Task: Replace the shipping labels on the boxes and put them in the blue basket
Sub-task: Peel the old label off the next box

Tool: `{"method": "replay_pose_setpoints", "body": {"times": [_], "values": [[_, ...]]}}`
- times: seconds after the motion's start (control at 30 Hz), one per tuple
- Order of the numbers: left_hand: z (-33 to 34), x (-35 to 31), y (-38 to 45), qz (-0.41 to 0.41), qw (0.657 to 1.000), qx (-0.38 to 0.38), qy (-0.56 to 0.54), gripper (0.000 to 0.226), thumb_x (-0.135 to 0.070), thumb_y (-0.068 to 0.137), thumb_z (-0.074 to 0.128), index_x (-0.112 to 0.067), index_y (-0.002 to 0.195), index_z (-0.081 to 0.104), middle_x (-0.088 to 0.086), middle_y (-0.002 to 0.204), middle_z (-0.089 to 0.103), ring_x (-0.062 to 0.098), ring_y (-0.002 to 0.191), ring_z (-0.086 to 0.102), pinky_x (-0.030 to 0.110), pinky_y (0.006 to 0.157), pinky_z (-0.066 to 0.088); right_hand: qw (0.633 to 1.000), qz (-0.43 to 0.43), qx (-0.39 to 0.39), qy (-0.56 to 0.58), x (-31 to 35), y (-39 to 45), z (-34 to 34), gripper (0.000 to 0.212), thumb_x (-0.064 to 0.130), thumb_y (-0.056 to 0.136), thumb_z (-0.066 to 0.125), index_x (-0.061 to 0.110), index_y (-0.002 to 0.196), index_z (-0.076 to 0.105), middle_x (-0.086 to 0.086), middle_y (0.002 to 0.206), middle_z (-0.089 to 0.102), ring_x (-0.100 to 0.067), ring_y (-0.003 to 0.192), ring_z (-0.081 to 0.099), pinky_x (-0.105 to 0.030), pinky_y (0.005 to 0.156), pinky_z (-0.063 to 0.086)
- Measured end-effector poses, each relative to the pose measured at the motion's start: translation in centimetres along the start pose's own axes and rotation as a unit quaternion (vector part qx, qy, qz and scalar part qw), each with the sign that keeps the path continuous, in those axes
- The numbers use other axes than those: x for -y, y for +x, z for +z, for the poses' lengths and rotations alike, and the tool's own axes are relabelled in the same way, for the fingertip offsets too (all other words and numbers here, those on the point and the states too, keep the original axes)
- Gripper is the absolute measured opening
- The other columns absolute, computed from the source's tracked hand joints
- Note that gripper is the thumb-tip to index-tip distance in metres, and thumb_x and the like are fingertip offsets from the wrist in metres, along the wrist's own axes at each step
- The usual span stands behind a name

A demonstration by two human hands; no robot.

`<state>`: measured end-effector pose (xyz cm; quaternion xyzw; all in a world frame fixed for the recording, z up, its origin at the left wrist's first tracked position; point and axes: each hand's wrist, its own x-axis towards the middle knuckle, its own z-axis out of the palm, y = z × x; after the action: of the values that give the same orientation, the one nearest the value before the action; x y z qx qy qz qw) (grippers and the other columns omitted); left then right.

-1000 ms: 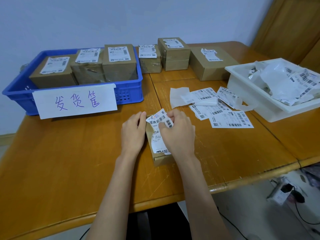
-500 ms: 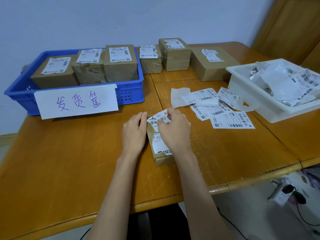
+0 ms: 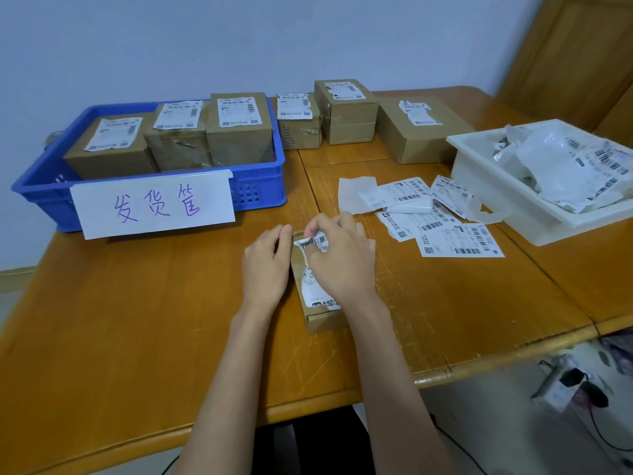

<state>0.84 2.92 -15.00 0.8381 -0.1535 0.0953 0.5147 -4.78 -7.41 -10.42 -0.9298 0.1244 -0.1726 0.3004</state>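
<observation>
Brown cardboard box [image 3: 322, 322] sits at the wooden table's [image 3: 137, 320] front centre, old white barcode label [image 3: 317, 240] half peeled. Your right hand [image 3: 342, 258] pinches the curled label end; your left hand [image 3: 265, 265] braces the box side, fingers fairly straight. Step: stripping. Next, judged: pull it free, stick on a fresh label [image 3: 459, 241], then into the blue plastic basket [image 3: 260, 190].

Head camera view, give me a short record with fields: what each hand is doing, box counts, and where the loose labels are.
left hand: steadies small cardboard box
right hand: pinches the box's old label, partly peeled
blue basket: three boxes inside
back of table: three boxes
loose labels: right of the hands
white tray: crumpled label waste
</observation>
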Motion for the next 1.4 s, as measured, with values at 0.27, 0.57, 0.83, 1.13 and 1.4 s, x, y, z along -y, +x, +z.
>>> {"method": "replay_pose_setpoints", "body": {"times": [0.27,0.57,0.83,1.13,1.4], "values": [[0.0,-0.2,0.0,0.006,1.000,-0.003,-0.001,0.040,-0.026,0.104,0.043,-0.024,0.064,0.048,-0.001,0.062,0.054,0.009,0.057,0.044,0.021,0.053,0.030,0.997,0.013,-0.004,0.077,0.0,-0.3,-0.4,0.010,0.021,0.088,0.058,0.029,0.083,0.053,0.017,0.075,0.043,-0.012,0.090,0.042,-0.030,0.078,0.024],[0.0,0.0,0.1,0.005,1.000,-0.005,0.003,0.040,-0.028,0.104,0.043,-0.017,0.067,0.052,0.003,0.065,0.057,0.022,0.063,0.054,0.026,0.055,0.033,0.987,0.050,0.035,0.149,0.2,-0.3,-1.1,0.012,0.018,0.092,0.052,0.026,0.083,0.053,0.012,0.074,0.053,-0.009,0.096,0.043,-0.030,0.084,0.022],[0.0,0.0,0.1,-0.003,1.000,-0.001,-0.001,0.041,-0.029,0.104,0.043,-0.019,0.064,0.049,0.001,0.065,0.056,0.012,0.059,0.047,0.021,0.054,0.031,0.964,0.093,0.047,0.245,0.0,0.0,-1.1,0.039,0.019,0.088,0.051,0.049,0.113,0.045,0.010,0.070,0.052,-0.016,0.081,0.052,-0.054,0.098,0.041],[0.0,-0.2,0.0,-0.007,1.000,-0.014,0.008,0.044,-0.027,0.104,0.044,-0.016,0.061,0.044,0.000,0.060,0.049,0.010,0.057,0.036,0.028,0.055,0.029,0.951,0.112,-0.004,0.289,0.4,-0.7,-1.0,0.034,0.030,0.075,0.045,0.038,0.108,0.047,0.017,0.086,0.064,-0.017,0.088,0.058,-0.056,0.097,0.045],[0.0,0.1,0.0,-0.003,1.000,-0.008,-0.006,0.040,-0.030,0.104,0.043,-0.009,0.072,0.058,0.007,0.069,0.061,0.026,0.066,0.054,0.038,0.058,0.037,0.980,-0.007,-0.049,0.192,0.2,-0.9,-0.8,0.039,0.017,0.078,0.064,0.029,0.114,0.060,0.017,0.114,0.048,-0.006,0.110,0.042,-0.039,0.102,0.039]]}}
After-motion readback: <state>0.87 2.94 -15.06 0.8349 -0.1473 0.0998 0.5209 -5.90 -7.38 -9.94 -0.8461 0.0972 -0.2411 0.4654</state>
